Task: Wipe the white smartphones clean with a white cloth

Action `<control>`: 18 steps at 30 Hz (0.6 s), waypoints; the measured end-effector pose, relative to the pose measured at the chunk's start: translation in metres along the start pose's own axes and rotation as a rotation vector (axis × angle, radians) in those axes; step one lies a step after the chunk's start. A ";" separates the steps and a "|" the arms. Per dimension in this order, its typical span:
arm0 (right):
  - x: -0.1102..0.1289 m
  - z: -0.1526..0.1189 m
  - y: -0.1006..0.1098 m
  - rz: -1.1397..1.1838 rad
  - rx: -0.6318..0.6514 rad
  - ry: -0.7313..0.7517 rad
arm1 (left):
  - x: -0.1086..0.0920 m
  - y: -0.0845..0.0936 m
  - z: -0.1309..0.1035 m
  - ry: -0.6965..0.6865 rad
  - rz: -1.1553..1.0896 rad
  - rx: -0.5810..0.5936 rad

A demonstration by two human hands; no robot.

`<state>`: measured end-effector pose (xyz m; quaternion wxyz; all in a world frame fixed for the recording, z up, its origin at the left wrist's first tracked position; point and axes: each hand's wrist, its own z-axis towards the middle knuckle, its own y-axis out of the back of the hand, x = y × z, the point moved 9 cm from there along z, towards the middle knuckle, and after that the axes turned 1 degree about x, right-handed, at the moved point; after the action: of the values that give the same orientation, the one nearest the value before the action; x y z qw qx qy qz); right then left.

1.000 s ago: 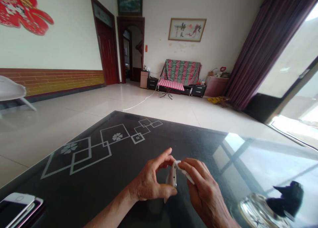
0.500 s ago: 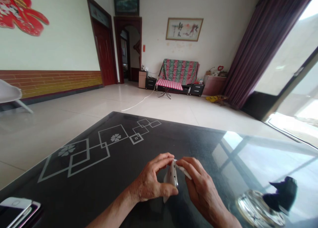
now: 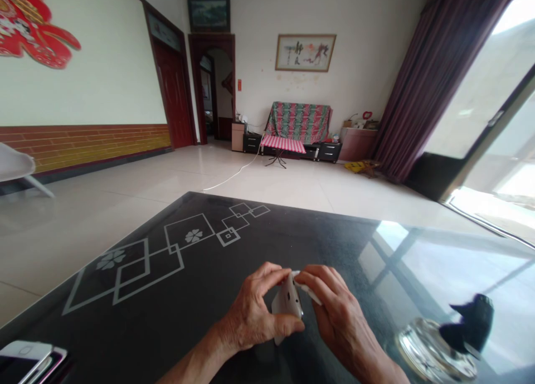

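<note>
A white smartphone (image 3: 287, 305) stands on edge above the black table, its end with small port holes facing me. My left hand (image 3: 258, 306) grips it, fingertips on the far edge and thumb on the near one. In my right hand (image 3: 336, 306) is a folded white tissue (image 3: 308, 292), pinched under the fingers. That hand presses the tissue to the phone's upper far corner. The phone's screen side is mostly turned away from view.
More phones (image 3: 31, 359) lie stacked at the table's left front corner. At the right sits a glass ashtray (image 3: 418, 353) with a black object (image 3: 474, 325) on it. The glossy black table (image 3: 200, 334) reflects the window. A white chair (image 3: 16, 164) stands at the left.
My head view has tilted up slightly. The phone has turned a little in my left hand, showing more of its side, while both hands keep nearly the same place.
</note>
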<state>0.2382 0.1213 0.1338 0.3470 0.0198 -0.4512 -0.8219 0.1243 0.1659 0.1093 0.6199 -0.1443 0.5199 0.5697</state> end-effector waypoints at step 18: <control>0.001 0.002 0.003 -0.036 0.068 0.019 | -0.003 -0.003 -0.001 0.006 0.028 -0.074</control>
<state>0.2384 0.1211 0.1374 0.3355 0.0473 -0.4751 -0.8121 0.1268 0.1623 0.1100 0.6045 -0.1617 0.5025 0.5966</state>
